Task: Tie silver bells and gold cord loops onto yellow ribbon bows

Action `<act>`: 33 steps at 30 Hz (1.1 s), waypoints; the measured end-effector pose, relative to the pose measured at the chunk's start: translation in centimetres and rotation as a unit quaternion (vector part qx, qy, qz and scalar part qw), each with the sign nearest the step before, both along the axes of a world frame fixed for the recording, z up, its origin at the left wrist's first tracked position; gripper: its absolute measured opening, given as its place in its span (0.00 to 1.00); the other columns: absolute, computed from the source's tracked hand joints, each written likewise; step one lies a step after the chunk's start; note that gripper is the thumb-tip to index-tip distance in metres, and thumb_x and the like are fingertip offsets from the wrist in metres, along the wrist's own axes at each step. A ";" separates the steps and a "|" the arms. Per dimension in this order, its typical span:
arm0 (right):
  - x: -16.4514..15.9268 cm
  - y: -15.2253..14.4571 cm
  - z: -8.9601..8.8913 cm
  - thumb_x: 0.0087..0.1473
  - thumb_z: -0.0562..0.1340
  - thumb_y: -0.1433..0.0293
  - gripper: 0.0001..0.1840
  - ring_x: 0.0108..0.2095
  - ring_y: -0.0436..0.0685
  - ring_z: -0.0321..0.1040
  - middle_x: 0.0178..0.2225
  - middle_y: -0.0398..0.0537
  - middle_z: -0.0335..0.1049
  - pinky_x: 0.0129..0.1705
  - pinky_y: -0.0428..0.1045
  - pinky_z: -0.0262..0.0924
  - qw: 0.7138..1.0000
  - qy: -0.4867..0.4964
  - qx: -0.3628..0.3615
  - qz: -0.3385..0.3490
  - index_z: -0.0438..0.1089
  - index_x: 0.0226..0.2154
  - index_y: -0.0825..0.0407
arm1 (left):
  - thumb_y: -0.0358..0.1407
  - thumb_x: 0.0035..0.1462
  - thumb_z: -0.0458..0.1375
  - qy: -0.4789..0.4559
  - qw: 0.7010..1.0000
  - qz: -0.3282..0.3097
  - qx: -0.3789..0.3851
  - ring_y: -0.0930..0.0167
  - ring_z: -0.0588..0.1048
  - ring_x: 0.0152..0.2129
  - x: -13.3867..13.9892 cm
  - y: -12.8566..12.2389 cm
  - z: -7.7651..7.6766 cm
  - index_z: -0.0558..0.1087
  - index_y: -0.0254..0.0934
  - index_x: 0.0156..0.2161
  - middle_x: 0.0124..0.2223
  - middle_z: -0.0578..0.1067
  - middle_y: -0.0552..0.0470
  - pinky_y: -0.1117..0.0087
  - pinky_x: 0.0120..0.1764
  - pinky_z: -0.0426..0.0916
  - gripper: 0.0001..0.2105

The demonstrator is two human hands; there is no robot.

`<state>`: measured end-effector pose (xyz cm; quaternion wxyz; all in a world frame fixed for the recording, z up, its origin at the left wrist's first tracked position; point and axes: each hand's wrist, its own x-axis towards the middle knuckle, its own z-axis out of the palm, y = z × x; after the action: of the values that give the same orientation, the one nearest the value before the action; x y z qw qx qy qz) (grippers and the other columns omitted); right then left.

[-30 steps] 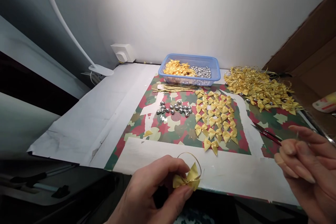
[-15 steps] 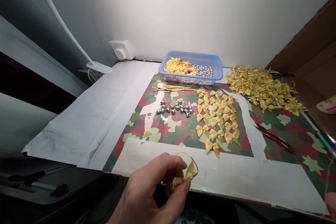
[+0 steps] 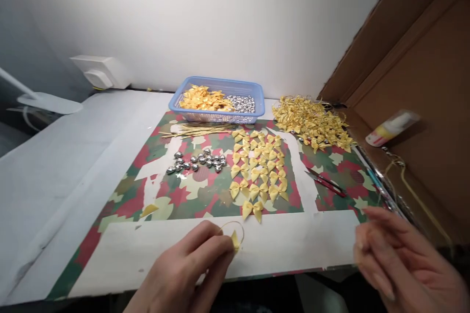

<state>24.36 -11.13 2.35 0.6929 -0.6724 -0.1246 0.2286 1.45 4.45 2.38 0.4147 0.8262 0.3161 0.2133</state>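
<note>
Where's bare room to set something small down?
Bare: the white strip between the left hand and right hand; the white surface left of the camouflage mat. Crowded: the mat's middle, with silver beads and bow rows, and its back right, under the gold pile.

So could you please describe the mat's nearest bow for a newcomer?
On the camouflage mat, in front of the blue basket, are rows of gold bows. The bow sits alone in the nearest row, its tails over the white strip.

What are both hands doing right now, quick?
Left hand: closed, pinching a yellow bow.
Right hand: curled, but too blurred to tell if it holds anything.
</note>
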 end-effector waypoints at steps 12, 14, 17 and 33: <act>2.1 2.0 -2.8 0.51 0.73 0.59 0.19 0.16 0.44 0.61 0.25 0.42 0.75 0.20 0.40 0.62 0.996 0.015 -0.002 0.087 0.75 0.45 0.45 | 0.51 0.56 0.66 -0.028 0.815 0.036 -0.578 0.79 0.63 0.20 0.1 -0.7 2.4 0.79 0.35 0.32 0.26 0.72 0.56 0.80 0.24 0.60 0.18; 1.8 2.1 -2.8 0.50 0.73 0.59 0.20 0.16 0.44 0.62 0.26 0.41 0.75 0.21 0.40 0.63 0.995 0.021 -0.006 0.095 0.75 0.45 0.46 | 0.52 0.55 0.66 -0.025 0.821 0.039 -0.569 0.79 0.63 0.19 0.2 -0.7 2.5 0.79 0.34 0.31 0.25 0.72 0.57 0.80 0.24 0.60 0.19; 1.8 1.9 -3.2 0.49 0.75 0.59 0.24 0.17 0.44 0.63 0.27 0.42 0.75 0.21 0.39 0.63 0.994 0.032 -0.015 0.099 0.74 0.47 0.46 | 0.52 0.56 0.65 -0.015 0.829 0.043 -0.558 0.78 0.63 0.20 0.2 -0.6 2.6 0.79 0.35 0.32 0.25 0.71 0.57 0.79 0.24 0.60 0.19; -5.7 8.0 1.1 0.72 0.46 0.56 0.14 0.13 0.49 0.59 0.16 0.33 0.59 0.19 0.46 0.64 0.925 -0.217 0.156 0.271 0.66 0.45 0.35 | 0.31 0.54 0.55 -0.009 0.989 0.080 -0.121 0.71 0.70 0.25 -0.1 0.1 -4.9 0.79 0.40 0.28 0.30 0.72 0.55 0.73 0.27 0.64 0.10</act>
<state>18.67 -3.17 3.45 0.6567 -0.5291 -0.4839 0.2337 1.35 4.58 -2.56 0.4959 0.7400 0.4013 0.2131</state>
